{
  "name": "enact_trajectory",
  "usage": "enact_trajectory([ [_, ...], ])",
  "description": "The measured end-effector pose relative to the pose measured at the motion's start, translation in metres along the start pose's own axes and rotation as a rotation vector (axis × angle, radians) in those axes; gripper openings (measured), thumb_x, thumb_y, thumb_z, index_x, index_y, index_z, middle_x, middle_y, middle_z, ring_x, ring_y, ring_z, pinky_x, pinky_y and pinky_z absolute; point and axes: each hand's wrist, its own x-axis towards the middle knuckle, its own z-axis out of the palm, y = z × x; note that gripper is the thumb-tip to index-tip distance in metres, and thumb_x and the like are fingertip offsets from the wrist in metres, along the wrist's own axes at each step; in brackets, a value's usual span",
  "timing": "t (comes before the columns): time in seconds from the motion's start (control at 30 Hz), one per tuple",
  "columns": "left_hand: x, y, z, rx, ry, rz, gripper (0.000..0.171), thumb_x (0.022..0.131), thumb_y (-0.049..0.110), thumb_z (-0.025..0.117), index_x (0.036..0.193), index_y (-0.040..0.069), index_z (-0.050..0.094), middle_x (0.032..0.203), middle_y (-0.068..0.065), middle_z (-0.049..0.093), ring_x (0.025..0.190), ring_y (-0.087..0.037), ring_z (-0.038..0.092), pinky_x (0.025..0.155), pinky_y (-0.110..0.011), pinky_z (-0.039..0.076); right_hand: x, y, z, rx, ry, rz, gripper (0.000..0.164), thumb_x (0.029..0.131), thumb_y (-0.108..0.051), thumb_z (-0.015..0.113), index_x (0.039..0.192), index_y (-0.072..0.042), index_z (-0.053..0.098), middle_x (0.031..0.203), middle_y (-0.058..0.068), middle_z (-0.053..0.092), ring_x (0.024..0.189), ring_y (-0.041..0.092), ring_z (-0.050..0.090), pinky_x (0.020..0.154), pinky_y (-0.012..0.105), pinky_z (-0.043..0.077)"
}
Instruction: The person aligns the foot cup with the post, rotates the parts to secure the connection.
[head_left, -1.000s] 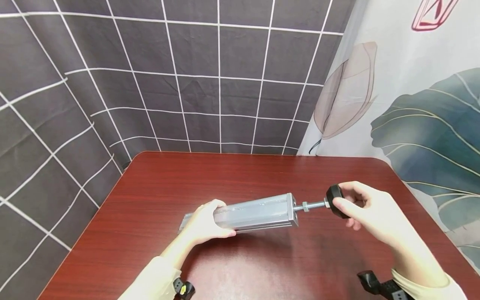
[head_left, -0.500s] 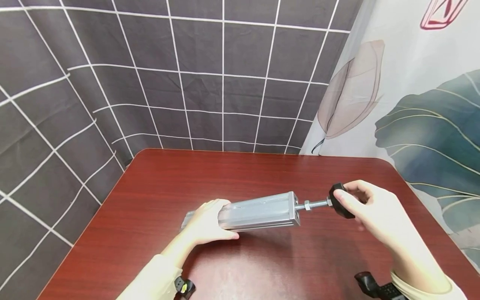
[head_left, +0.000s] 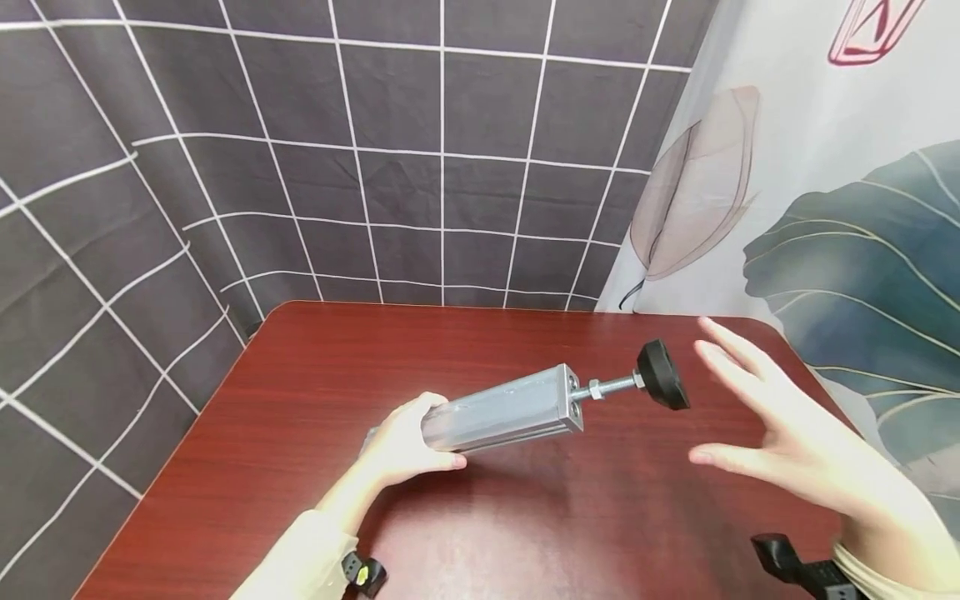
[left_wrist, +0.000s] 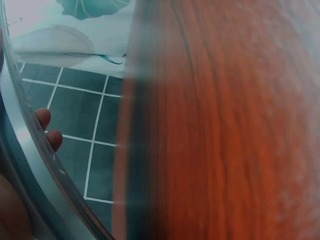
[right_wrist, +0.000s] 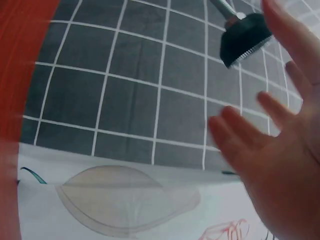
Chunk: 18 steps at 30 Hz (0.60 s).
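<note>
My left hand grips a silver, square-bodied pneumatic cylinder near its left end. The body slants up to the right over the table. From its right end sticks a threaded rod with a nut, tipped by a black foot. My right hand is off to the right of that foot, thumb and fingers spread, holding nothing. In the right wrist view the black foot shows a ribbed edge, apart from the fingers. Two fingertips show past the metal body in the left wrist view.
The cylinder is held over a red-brown wooden table. Behind it hangs a dark grey cloth with a white grid, and at the right a pale curtain with leaf prints. Each wrist wears a black camera mount.
My right hand has let go of the black foot and drawn away to the right, its fingers spreading. The rod end of the cylinder has risen and shifted slightly left.
</note>
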Motion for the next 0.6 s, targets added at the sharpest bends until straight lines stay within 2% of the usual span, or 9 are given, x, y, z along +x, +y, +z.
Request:
enact_trajectory([
  [0.07,0.000,0.001,-0.001,0.016,-0.012,0.002,0.064,0.053,0.046,0.087,0.107,0.028,0.056,0.097,0.010,0.059,0.088,-0.011,0.055,0.071,-0.038,0.043,0.005,0.000,0.003,-0.032,0.020,-0.070,0.076,0.080,-0.048,0.067,0.135,0.000,0.046,0.146,0.014,0.035,0.131,0.010,0.033,0.097,0.011,0.027],
  [0.13,-0.001,0.002,-0.001,0.019,-0.028,0.014,0.065,0.053,0.048,0.086,0.107,0.027,0.056,0.097,0.008,0.059,0.089,-0.013,0.055,0.072,-0.038,0.043,0.008,0.000,0.006,-0.013,0.038,-0.107,0.065,0.085,-0.051,0.058,0.127,-0.002,0.056,0.139,0.013,0.043,0.128,0.013,0.038,0.093,0.011,0.032],
  [0.2,-0.001,0.002,0.000,0.010,-0.047,0.023,0.066,0.053,0.049,0.085,0.108,0.026,0.056,0.097,0.007,0.059,0.090,-0.015,0.055,0.074,-0.039,0.043,0.008,0.000,0.007,0.020,0.054,-0.110,0.057,0.084,-0.046,0.063,0.121,-0.003,0.061,0.132,0.009,0.049,0.114,0.007,0.050,0.083,0.010,0.040],
  [0.23,-0.001,0.002,0.000,0.006,-0.054,0.029,0.067,0.053,0.050,0.085,0.108,0.025,0.056,0.097,0.006,0.059,0.091,-0.015,0.054,0.075,-0.039,0.044,0.008,0.000,0.008,0.029,0.070,-0.097,0.054,0.080,-0.040,0.070,0.119,-0.004,0.062,0.128,0.007,0.051,0.106,0.005,0.054,0.079,0.010,0.042],
  [0.33,-0.001,0.001,0.002,-0.012,-0.068,0.038,0.069,0.053,0.051,0.085,0.108,0.023,0.056,0.096,0.005,0.058,0.091,-0.017,0.053,0.077,-0.039,0.044,0.007,-0.003,0.010,0.056,0.096,0.028,0.061,0.066,-0.017,0.085,0.121,-0.006,0.061,0.109,-0.004,0.056,0.079,0.001,0.056,0.064,0.010,0.044],
  [0.4,-0.001,0.001,0.003,-0.022,-0.071,0.042,0.069,0.052,0.051,0.086,0.108,0.022,0.057,0.096,0.005,0.058,0.091,-0.017,0.053,0.077,-0.039,0.043,0.007,-0.006,0.013,0.065,0.108,0.175,0.066,0.062,-0.004,0.085,0.123,-0.010,0.060,0.098,-0.010,0.056,0.066,0.001,0.055,0.057,0.013,0.044],
  [0.43,-0.001,0.000,0.003,-0.021,-0.072,0.044,0.069,0.052,0.051,0.086,0.108,0.022,0.057,0.096,0.005,0.058,0.091,-0.017,0.053,0.077,-0.039,0.043,0.007,-0.008,0.015,0.076,0.113,0.249,0.065,0.062,0.000,0.083,0.122,-0.011,0.060,0.091,-0.010,0.057,0.062,0.002,0.055,0.055,0.015,0.044],
  [0.53,-0.002,0.000,0.003,-0.024,-0.072,0.045,0.070,0.052,0.052,0.086,0.108,0.022,0.057,0.095,0.005,0.059,0.090,-0.017,0.053,0.077,-0.039,0.044,0.007,-0.012,0.020,0.103,0.114,0.443,0.047,0.076,-0.003,0.074,0.119,-0.014,0.061,0.076,-0.009,0.058,0.054,0.007,0.053,0.049,0.020,0.043],
  [0.6,-0.002,0.000,0.004,-0.023,-0.070,0.043,0.070,0.052,0.052,0.086,0.108,0.022,0.057,0.096,0.005,0.059,0.090,-0.017,0.053,0.076,-0.039,0.044,0.005,-0.013,0.019,0.118,0.091,0.504,0.043,0.082,-0.004,0.068,0.123,-0.015,0.059,0.076,-0.008,0.060,0.053,0.009,0.054,0.048,0.021,0.044],
])
